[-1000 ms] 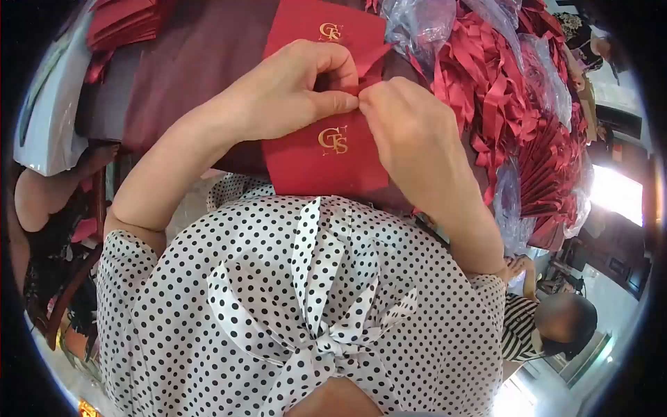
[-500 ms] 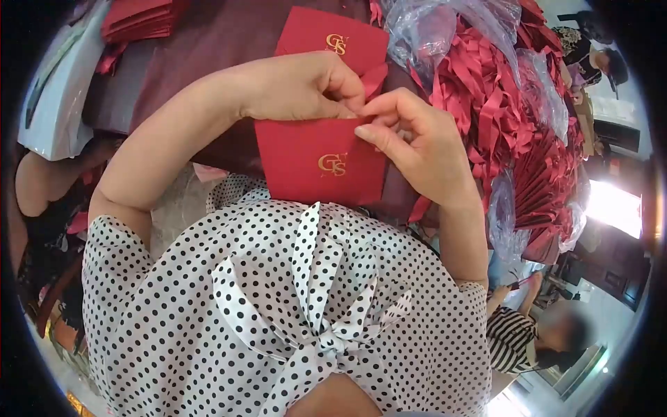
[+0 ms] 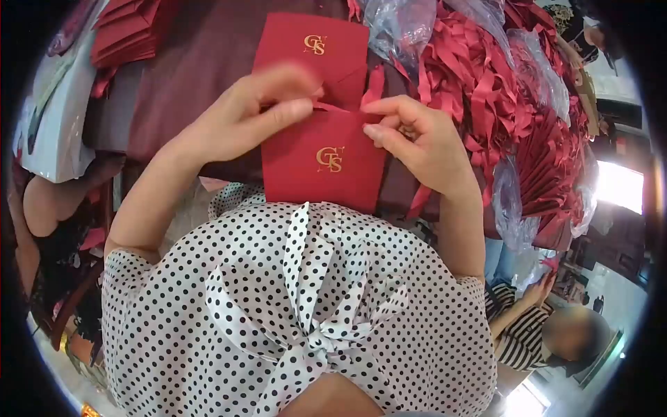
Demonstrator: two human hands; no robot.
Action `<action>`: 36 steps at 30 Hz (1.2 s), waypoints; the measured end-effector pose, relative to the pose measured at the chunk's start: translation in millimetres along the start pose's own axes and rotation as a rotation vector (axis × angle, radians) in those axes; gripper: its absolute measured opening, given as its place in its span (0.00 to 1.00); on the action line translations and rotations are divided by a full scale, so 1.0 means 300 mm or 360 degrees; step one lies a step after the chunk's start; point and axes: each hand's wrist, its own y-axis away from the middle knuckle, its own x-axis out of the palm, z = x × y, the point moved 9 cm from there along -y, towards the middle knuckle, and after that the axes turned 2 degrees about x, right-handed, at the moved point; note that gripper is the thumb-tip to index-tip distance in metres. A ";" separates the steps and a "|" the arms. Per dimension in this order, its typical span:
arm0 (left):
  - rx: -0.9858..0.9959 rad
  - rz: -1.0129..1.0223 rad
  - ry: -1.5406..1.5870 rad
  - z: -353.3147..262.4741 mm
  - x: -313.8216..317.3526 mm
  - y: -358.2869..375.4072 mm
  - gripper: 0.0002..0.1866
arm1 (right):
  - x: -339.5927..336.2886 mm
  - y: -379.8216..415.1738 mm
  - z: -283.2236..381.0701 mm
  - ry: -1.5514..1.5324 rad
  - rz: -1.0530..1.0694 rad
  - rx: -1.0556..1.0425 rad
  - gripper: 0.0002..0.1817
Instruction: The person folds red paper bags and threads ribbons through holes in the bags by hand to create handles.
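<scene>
A red paper bag (image 3: 299, 177) with a gold letter logo lies in front of my body, its top edge toward my hands. At its top right corner, my right hand (image 3: 427, 142) pinches the edge, thumb on the front face. A red ribbon (image 3: 374, 85) rises beside those fingertips, and a thin strip runs along the top edge. Over the top left part is my left hand (image 3: 253, 115), its thumb stretched out and apart from the motion-blurred fingers. Beyond the hands lies another red panel (image 3: 281, 45) with the same logo; whether it joins the bag is hidden.
Many red ribbons (image 3: 472, 90) and clear plastic wrap (image 3: 399, 28) are heaped at the right of the dark red table cover (image 3: 180, 90). Folded red bags (image 3: 132, 31) are stacked at the far left near a white box (image 3: 66, 118). A person in stripes (image 3: 517, 333) is at the lower right.
My left hand has pulled away to the left from the bag's top edge, its fingers spreading. The right hand stays at the corner. The bag's front logo has barely shifted.
</scene>
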 end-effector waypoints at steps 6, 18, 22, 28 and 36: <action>-0.0219 0.0136 -0.0295 0.065 -0.006 0.055 0.10 | -0.200 0.104 0.081 0.0196 -0.0345 -0.0270 0.18; -0.0171 -0.0015 -0.0459 0.055 0.033 -0.005 0.06 | -0.303 0.304 0.134 -0.1341 -0.0235 -0.0959 0.23; -0.0491 0.0299 -0.0047 0.097 0.067 0.012 0.09 | -0.200 0.209 0.190 -0.0032 -0.0551 -0.0169 0.16; -0.0269 0.0549 -0.0053 0.081 0.058 0.003 0.12 | -0.009 0.090 0.216 0.0231 -0.0251 -0.0463 0.11; -0.0481 0.0670 0.0520 0.118 0.112 0.015 0.14 | 0.071 0.035 0.047 -0.0415 -0.0120 -0.0030 0.12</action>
